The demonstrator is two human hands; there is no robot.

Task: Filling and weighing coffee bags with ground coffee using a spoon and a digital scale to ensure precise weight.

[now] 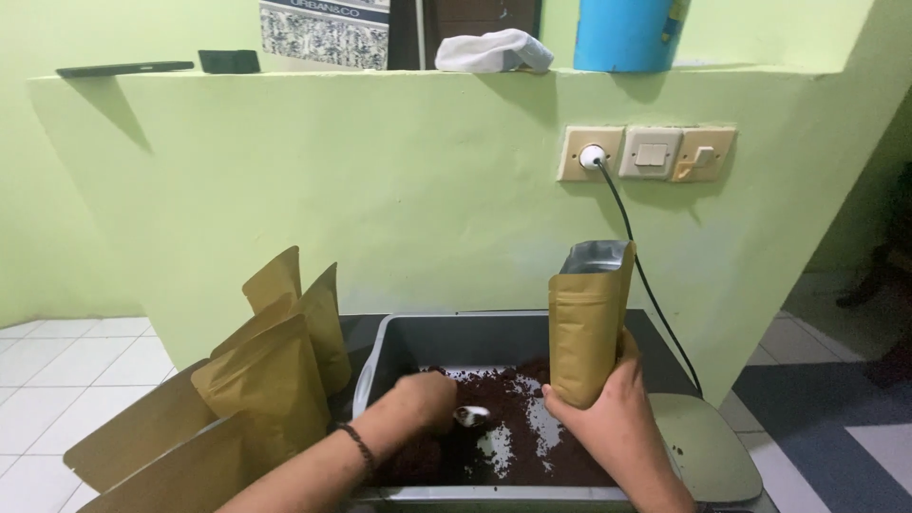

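1. The right hand (pixel 608 413) is closed around the lower part of an upright brown pouch (pixel 587 323), holding it over the right side of a grey tub (pixel 408 332); the pouch's silver-lined mouth stands open at the top.
2. The left hand (pixel 423 399) is curled around the handle of a small metal spoon (pixel 472 414), whose bowl lies low in the tub, just above the dark brown grounds (pixel 518 389).
3. The grounds are spread thinly, with bare grey floor showing through in patches.
4. Judging from the pictures, the filling looks partly done: I cannot tell how much is in the held pouch.
5. Several more brown pouches (pixel 275 366) stand and lie to the left of the tub; whether they are filled is not visible.
6. A black cable (pixel 646 275) runs from a wall socket (pixel 591 153) down behind the held pouch.
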